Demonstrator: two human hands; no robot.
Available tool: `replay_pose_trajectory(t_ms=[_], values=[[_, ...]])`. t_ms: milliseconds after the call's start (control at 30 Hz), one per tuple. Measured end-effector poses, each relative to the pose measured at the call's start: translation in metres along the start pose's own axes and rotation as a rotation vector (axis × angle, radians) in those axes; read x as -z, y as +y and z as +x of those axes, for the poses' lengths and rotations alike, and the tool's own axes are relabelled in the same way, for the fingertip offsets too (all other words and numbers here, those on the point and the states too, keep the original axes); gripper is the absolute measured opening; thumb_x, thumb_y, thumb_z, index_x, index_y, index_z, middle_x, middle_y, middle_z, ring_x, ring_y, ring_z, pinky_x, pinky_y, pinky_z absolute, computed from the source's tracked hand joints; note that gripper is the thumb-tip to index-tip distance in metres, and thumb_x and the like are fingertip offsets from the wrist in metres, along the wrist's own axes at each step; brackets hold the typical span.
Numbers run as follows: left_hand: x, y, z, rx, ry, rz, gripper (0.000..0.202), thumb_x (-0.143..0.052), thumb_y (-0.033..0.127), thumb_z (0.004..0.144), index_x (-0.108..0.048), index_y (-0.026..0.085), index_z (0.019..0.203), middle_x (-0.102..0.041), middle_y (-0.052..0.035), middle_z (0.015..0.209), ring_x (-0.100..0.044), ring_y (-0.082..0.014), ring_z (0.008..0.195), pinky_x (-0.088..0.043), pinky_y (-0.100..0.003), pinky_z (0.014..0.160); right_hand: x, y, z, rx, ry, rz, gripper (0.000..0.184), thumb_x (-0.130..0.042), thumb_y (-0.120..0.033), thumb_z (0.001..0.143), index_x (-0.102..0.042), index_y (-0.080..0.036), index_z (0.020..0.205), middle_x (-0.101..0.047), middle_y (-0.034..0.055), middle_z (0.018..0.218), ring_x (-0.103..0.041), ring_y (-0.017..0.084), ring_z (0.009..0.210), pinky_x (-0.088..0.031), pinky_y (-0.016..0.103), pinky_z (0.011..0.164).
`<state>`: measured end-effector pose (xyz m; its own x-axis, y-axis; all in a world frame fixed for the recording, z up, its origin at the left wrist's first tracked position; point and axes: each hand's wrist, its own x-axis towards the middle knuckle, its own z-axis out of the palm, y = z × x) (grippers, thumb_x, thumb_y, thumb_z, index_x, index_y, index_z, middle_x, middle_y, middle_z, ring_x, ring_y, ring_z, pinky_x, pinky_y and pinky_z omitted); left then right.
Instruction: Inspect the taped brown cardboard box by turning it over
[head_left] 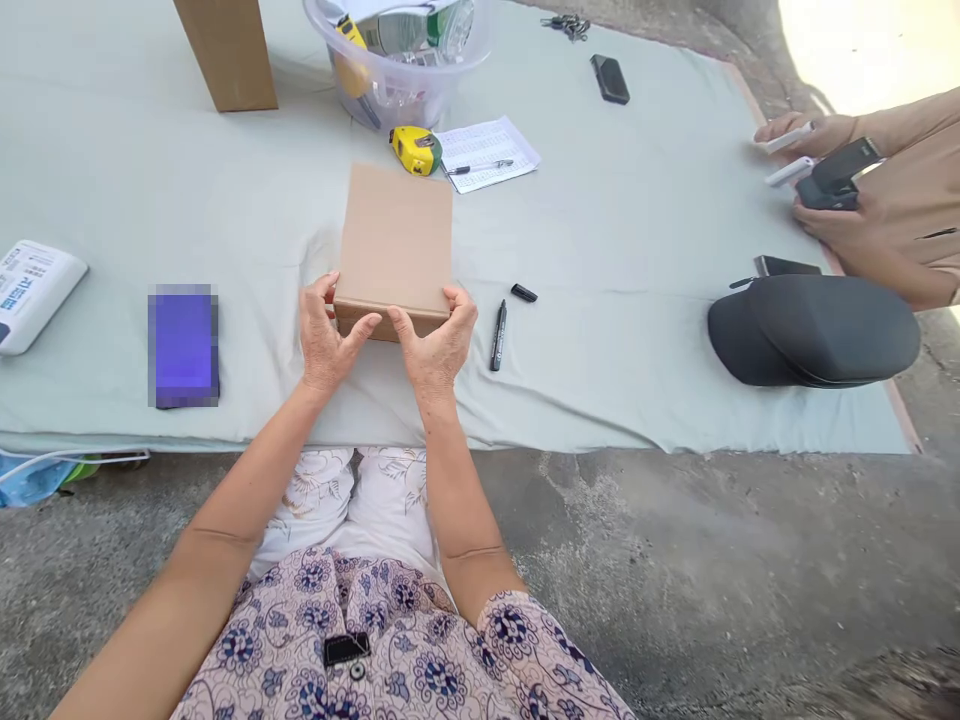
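Note:
A closed brown cardboard box point(397, 235) rests on the cloth-covered table in front of me. My left hand point(326, 335) grips its near left corner, thumb across the front edge and fingers along the side. Around the near right corner, my right hand point(439, 335) holds the box the same way, its thumb close to the left one. Just right of that hand lies an uncapped black marker point(499, 336), with its cap point(524, 293) apart from it. Beyond the box sit a yellow tape measure point(415, 150) and a sheet of paper point(491, 155) with a pen point(480, 168) on it.
A plastic tub point(405, 75) of bottles and a taller cardboard box point(229, 55) stand at the back. Leftward are a purple pixelated item point(185, 347) and a white device point(37, 295). A black case point(814, 330) lies right, near another person's hands point(832, 210) holding objects.

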<state>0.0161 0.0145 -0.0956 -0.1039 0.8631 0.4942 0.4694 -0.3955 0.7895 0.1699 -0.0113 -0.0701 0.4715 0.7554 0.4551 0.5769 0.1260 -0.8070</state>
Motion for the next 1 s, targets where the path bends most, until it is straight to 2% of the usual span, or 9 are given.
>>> replay_pose_trajectory(t_ms=[100,267,400,533,767,833,933,1000], values=[[-0.003,0.007,0.001,0.066,0.018,0.017,0.075,-0.062,0.074,0.082,-0.048,0.026,0.137,-0.057,-0.0132,0.131,-0.06,-0.0242,0.113,-0.05,-0.034,0.085,0.003,0.005,0.004,-0.001,-0.019,0.038,0.068,-0.068,-0.073,0.077,-0.054,-0.022,0.12,-0.061,0.0114,0.118,-0.061,0.024,0.11,-0.053,0.043,0.098],[-0.002,0.007,0.001,0.089,0.031,-0.041,0.063,-0.05,0.072,0.091,-0.053,0.028,0.135,-0.06,-0.0115,0.129,-0.062,-0.0214,0.11,-0.051,-0.033,0.085,0.012,0.02,0.009,-0.019,-0.087,0.167,0.052,-0.048,-0.068,0.093,-0.062,-0.023,0.116,-0.066,0.0081,0.115,-0.064,0.017,0.097,-0.056,0.034,0.087],[-0.001,0.003,0.0,0.096,0.057,-0.072,0.061,-0.045,0.07,0.094,-0.057,0.027,0.135,-0.063,-0.0103,0.125,-0.063,-0.0193,0.107,-0.052,-0.032,0.087,0.013,0.026,0.009,-0.052,-0.096,0.267,0.052,-0.045,-0.067,0.094,-0.065,-0.024,0.116,-0.068,0.0087,0.116,-0.065,0.02,0.107,-0.056,0.036,0.091],[-0.002,-0.001,-0.003,0.068,0.074,-0.06,0.058,-0.04,0.067,0.097,-0.058,0.028,0.136,-0.065,-0.0087,0.118,-0.064,-0.0183,0.105,-0.053,-0.032,0.092,0.01,0.028,0.007,-0.026,-0.077,0.242,0.051,-0.042,-0.064,0.097,-0.065,-0.024,0.119,-0.067,0.009,0.117,-0.065,0.019,0.109,-0.056,0.035,0.091],[-0.009,-0.002,-0.02,0.155,0.096,-0.063,0.061,-0.036,0.068,0.098,-0.061,0.019,0.125,-0.065,-0.0134,0.119,-0.062,-0.0215,0.113,-0.053,-0.037,0.095,0.01,0.024,-0.003,-0.087,-0.066,0.301,0.052,-0.044,-0.062,0.096,-0.064,-0.022,0.123,-0.065,0.011,0.12,-0.063,0.02,0.112,-0.056,0.035,0.091],[-0.007,0.0,-0.023,0.103,0.098,-0.055,0.061,-0.038,0.068,0.097,-0.062,0.019,0.123,-0.065,-0.0142,0.12,-0.061,-0.0233,0.115,-0.051,-0.041,0.101,0.012,0.025,-0.005,-0.11,-0.051,0.3,0.052,-0.042,-0.06,0.097,-0.063,-0.021,0.124,-0.065,0.0117,0.124,-0.063,0.02,0.111,-0.056,0.033,0.088],[0.001,0.005,-0.025,-0.044,0.13,-0.004,0.059,-0.042,0.067,0.096,-0.062,0.02,0.125,-0.065,-0.0153,0.124,-0.06,-0.0264,0.122,-0.045,-0.047,0.111,0.018,0.029,-0.01,-0.175,-0.038,0.298,0.052,-0.036,-0.058,0.099,-0.061,-0.021,0.126,-0.065,0.0107,0.128,-0.065,0.018,0.105,-0.057,0.03,0.079],[0.006,0.011,-0.027,-0.125,0.157,0.023,0.056,-0.043,0.065,0.096,-0.061,0.022,0.125,-0.065,-0.015,0.128,-0.058,-0.0277,0.128,-0.043,-0.05,0.114,0.022,0.033,-0.014,-0.168,-0.06,0.268,0.05,-0.036,-0.055,0.101,-0.062,-0.022,0.127,-0.066,0.0097,0.128,-0.065,0.017,0.109,-0.057,0.031,0.084]])
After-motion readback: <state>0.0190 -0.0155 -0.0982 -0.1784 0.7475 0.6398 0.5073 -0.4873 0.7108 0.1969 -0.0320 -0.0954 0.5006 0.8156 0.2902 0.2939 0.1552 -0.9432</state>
